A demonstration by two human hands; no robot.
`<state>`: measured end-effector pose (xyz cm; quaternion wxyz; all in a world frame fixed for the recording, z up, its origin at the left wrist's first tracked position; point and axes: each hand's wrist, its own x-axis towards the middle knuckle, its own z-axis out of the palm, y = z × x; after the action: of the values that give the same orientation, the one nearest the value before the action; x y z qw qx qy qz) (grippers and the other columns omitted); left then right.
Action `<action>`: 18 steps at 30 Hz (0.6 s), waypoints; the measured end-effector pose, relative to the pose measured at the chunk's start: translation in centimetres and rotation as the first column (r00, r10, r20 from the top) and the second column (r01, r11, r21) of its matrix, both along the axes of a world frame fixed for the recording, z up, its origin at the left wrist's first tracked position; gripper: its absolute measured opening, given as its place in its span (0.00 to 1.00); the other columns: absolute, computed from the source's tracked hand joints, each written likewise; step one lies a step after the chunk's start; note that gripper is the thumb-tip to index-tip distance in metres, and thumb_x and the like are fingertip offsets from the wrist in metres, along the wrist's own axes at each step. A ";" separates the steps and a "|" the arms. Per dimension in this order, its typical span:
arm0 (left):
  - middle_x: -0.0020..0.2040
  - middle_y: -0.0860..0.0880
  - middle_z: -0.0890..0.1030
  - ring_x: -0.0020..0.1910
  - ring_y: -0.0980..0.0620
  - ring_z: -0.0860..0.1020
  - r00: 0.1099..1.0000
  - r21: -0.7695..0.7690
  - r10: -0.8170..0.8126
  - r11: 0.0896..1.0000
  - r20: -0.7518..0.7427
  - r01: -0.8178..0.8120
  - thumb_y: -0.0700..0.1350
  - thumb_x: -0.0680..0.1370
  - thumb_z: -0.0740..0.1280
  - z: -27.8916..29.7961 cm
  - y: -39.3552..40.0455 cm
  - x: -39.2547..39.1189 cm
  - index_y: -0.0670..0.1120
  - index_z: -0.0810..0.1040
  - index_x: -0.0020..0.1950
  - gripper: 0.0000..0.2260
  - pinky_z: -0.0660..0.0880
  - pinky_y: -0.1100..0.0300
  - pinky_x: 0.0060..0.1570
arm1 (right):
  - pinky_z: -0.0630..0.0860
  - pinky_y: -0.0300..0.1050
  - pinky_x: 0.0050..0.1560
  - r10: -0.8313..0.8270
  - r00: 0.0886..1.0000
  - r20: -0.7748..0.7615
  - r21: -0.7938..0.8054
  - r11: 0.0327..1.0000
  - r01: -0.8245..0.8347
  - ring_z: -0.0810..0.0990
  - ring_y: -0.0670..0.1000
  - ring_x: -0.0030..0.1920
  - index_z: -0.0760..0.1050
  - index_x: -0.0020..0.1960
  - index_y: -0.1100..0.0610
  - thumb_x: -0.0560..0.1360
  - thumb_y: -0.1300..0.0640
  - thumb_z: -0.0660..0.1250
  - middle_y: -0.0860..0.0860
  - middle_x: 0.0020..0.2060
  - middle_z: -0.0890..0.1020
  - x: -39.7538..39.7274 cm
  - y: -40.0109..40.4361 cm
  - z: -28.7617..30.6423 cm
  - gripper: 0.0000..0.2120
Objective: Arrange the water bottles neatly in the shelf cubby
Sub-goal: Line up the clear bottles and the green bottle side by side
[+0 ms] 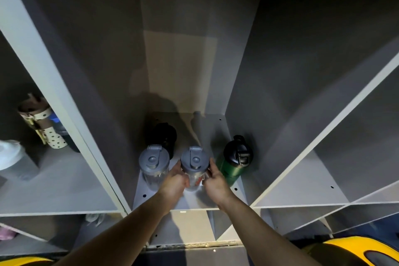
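Note:
In the middle cubby of a grey shelf stand several bottles. A clear bottle with a grey flip lid stands upright in the centre, and both my hands clasp its body: my left hand on its left side, my right hand on its right. Another clear bottle with a grey lid stands just left of it. A green bottle with a black cap stands to the right. A black bottle sits behind the left clear one, in shadow.
The left cubby holds a polka-dot wrapped bottle, a blue-capped bottle behind it and a white-lidded container. The right cubby shows only its grey floor. Lower compartments run below, and yellow objects lie at the bottom corners.

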<state>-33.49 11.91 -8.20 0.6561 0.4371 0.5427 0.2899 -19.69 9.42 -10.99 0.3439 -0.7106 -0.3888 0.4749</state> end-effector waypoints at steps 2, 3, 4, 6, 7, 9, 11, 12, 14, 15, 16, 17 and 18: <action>0.68 0.31 0.71 0.68 0.30 0.68 1.000 0.010 -0.004 1.000 -0.010 0.004 0.24 0.74 0.54 0.1 -0.1 0.1 0.41 0.66 0.72 0.27 0.67 0.40 0.66 | 0.67 0.32 0.54 0.003 1.000 -0.017 0.002 1.000 -0.003 0.71 0.45 0.57 0.52 0.80 0.49 0.78 0.72 0.55 0.51 0.68 0.75 0.0 0.0 0.1 0.35; 0.68 0.31 0.72 0.68 0.31 0.69 1.000 0.014 -0.003 1.000 -0.009 0.003 0.23 0.74 0.55 0.0 -0.1 0.1 0.41 0.67 0.71 0.27 0.67 0.40 0.66 | 0.67 0.33 0.55 -0.001 1.000 -0.027 0.001 1.000 0.001 0.72 0.46 0.57 0.52 0.80 0.50 0.78 0.72 0.55 0.51 0.67 0.75 0.0 0.0 0.1 0.35; 0.68 0.32 0.72 0.68 0.31 0.69 1.000 0.014 0.001 1.000 -0.018 -0.001 0.23 0.74 0.55 0.0 -0.1 0.1 0.41 0.67 0.71 0.27 0.67 0.41 0.66 | 0.66 0.33 0.55 -0.003 0.999 -0.032 0.001 1.000 0.003 0.72 0.46 0.57 0.52 0.80 0.50 0.77 0.72 0.55 0.50 0.66 0.76 0.0 0.0 0.0 0.35; 0.67 0.32 0.73 0.67 0.32 0.70 0.999 0.016 -0.004 1.000 -0.037 0.005 0.23 0.74 0.56 -0.1 -0.1 0.0 0.40 0.68 0.70 0.27 0.68 0.41 0.65 | 0.67 0.34 0.56 -0.006 1.000 -0.028 0.004 1.000 0.006 0.72 0.46 0.57 0.54 0.79 0.50 0.77 0.72 0.55 0.48 0.63 0.76 0.1 0.1 0.0 0.35; 0.67 0.33 0.73 0.67 0.32 0.71 0.999 0.017 -0.006 1.000 -0.046 0.007 0.24 0.74 0.56 0.0 -0.2 0.0 0.40 0.68 0.70 0.26 0.69 0.42 0.65 | 0.68 0.32 0.54 -0.004 1.000 -0.022 0.006 1.000 0.004 0.73 0.46 0.57 0.55 0.79 0.49 0.76 0.72 0.55 0.48 0.62 0.77 0.2 0.1 0.0 0.35; 0.66 0.36 0.75 0.66 0.35 0.73 0.997 0.025 -0.008 1.000 -0.071 0.010 0.26 0.74 0.57 0.3 -0.2 0.1 0.41 0.68 0.70 0.25 0.71 0.48 0.61 | 0.71 0.27 0.51 -0.006 1.000 -0.025 0.012 1.000 0.007 0.75 0.47 0.60 0.58 0.77 0.46 0.76 0.72 0.56 0.46 0.61 0.77 0.5 0.1 0.0 0.35; 0.65 0.43 0.76 0.65 0.42 0.74 0.998 0.039 0.026 0.999 -0.059 -0.024 0.31 0.75 0.61 0.9 -0.2 0.1 0.46 0.67 0.71 0.25 0.70 0.54 0.61 | 0.70 0.32 0.62 -0.029 0.999 -0.026 0.014 0.999 0.030 0.73 0.48 0.67 0.58 0.78 0.48 0.75 0.71 0.58 0.47 0.69 0.73 0.8 0.1 0.1 0.35; 0.65 0.48 0.75 0.65 0.45 0.73 0.997 0.063 0.047 0.997 -0.060 -0.043 0.35 0.75 0.63 0.9 0.0 0.1 0.51 0.66 0.72 0.26 0.68 0.54 0.66 | 0.68 0.37 0.67 -0.040 0.999 -0.024 0.025 0.999 0.040 0.71 0.48 0.69 0.58 0.78 0.50 0.75 0.70 0.59 0.48 0.72 0.71 1.1 0.1 0.2 0.35; 0.67 0.54 0.73 0.67 0.49 0.72 0.995 0.110 0.073 0.992 -0.066 -0.066 0.46 0.72 0.65 0.6 0.6 0.5 0.61 0.64 0.71 0.28 0.65 0.49 0.71 | 0.67 0.40 0.69 -0.047 0.999 0.001 0.075 0.996 0.046 0.72 0.47 0.67 0.61 0.78 0.50 0.76 0.68 0.62 0.50 0.73 0.71 1.8 0.2 0.5 0.33; 0.67 0.55 0.73 0.67 0.50 0.72 0.995 0.139 0.072 0.988 -0.072 -0.062 0.49 0.70 0.65 0.4 1.1 0.8 0.63 0.64 0.70 0.29 0.65 0.47 0.72 | 0.67 0.39 0.69 -0.050 0.999 0.018 0.106 0.993 0.048 0.73 0.46 0.67 0.63 0.77 0.50 0.76 0.68 0.62 0.48 0.72 0.73 2.2 0.3 1.0 0.32; 0.68 0.55 0.73 0.68 0.52 0.71 0.994 0.175 0.075 0.983 -0.080 -0.060 0.49 0.69 0.63 0.4 1.5 1.2 0.62 0.65 0.70 0.29 0.65 0.48 0.72 | 0.66 0.38 0.68 -0.048 0.998 0.033 0.144 0.989 0.043 0.73 0.46 0.67 0.64 0.76 0.50 0.76 0.68 0.62 0.46 0.70 0.73 2.6 0.3 1.7 0.31; 0.69 0.54 0.71 0.69 0.53 0.70 0.994 0.208 0.066 0.977 -0.090 -0.046 0.48 0.69 0.62 1.4 1.4 1.7 0.60 0.66 0.71 0.29 0.64 0.50 0.73 | 0.65 0.38 0.69 -0.052 0.998 0.045 0.176 0.983 0.043 0.73 0.46 0.68 0.65 0.76 0.50 0.77 0.68 0.61 0.44 0.68 0.74 3.0 0.5 2.6 0.30; 0.70 0.54 0.71 0.69 0.54 0.69 0.994 0.249 0.059 0.968 -0.092 -0.035 0.47 0.70 0.61 2.8 1.2 2.5 0.58 0.66 0.72 0.29 0.63 0.52 0.73 | 0.64 0.38 0.70 -0.054 0.997 0.046 0.217 0.975 0.043 0.72 0.46 0.69 0.66 0.75 0.51 0.77 0.69 0.60 0.44 0.67 0.74 3.4 0.5 3.5 0.29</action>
<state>-31.02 13.14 -5.40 0.5618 0.5161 0.5444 0.3488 -16.31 9.93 -7.50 0.4204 -0.6905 -0.4291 0.4030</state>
